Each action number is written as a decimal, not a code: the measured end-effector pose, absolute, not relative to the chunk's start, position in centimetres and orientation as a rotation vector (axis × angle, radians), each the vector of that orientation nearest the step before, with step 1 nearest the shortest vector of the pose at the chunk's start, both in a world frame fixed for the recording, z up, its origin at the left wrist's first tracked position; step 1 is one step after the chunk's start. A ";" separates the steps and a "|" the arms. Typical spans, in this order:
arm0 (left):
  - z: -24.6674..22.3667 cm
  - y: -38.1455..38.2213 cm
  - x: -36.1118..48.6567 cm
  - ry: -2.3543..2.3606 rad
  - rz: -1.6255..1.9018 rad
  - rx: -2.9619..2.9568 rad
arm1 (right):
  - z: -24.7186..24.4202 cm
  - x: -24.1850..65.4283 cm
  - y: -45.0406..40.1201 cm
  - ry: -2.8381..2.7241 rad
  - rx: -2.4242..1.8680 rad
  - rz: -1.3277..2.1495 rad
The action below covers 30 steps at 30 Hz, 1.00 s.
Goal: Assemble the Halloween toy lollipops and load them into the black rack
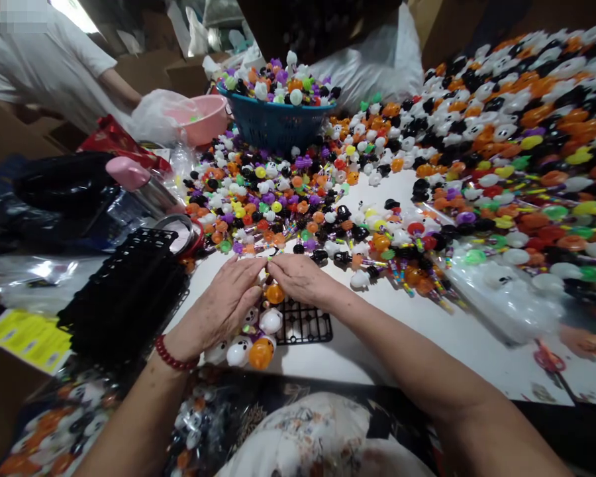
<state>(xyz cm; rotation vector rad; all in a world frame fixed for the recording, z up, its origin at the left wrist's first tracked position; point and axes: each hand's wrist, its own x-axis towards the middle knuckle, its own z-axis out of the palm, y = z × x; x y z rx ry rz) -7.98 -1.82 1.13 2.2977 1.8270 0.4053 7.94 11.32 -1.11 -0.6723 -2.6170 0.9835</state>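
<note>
Both hands rest over a small group of round toy-topped pieces at the table's near middle. My left hand (223,298) lies over its left side, fingers together and pointing inward; whatever they press on is hidden. My right hand (298,278) reaches in from the right, its fingertips meeting the left ones above an orange piece (274,293). White balls with faces (239,351) and an orange pumpkin ball (261,353) show below the hands. A black grid tray (305,322) lies flat under and beside my right hand.
Stacked black grids (124,298) stand at left beside a tape roll (179,233). A blue basket (278,122) and a pink basin (203,119) sit behind. Heaped toys (516,132) cover the right. Red scissors (549,360) lie near the edge. A person (54,66) stands back left.
</note>
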 end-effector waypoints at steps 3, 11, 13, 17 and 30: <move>1.1 -1.8 -8.0 1.837 0.422 2.280 | -1.2 7.6 11.0 -2.602 -0.670 1.131; 0.7 -1.6 -8.2 1.828 0.365 2.344 | -3.5 7.4 10.1 -2.206 -0.800 1.608; 0.5 -1.5 -8.3 1.834 0.394 2.359 | -3.7 7.9 10.0 -2.196 -0.812 1.590; 0.2 -1.4 -8.5 1.837 0.449 2.364 | -3.7 11.6 11.3 -2.314 -0.898 1.181; 0.7 -1.7 -8.2 1.799 0.494 2.339 | -5.7 20.1 16.2 -2.753 -1.486 -0.190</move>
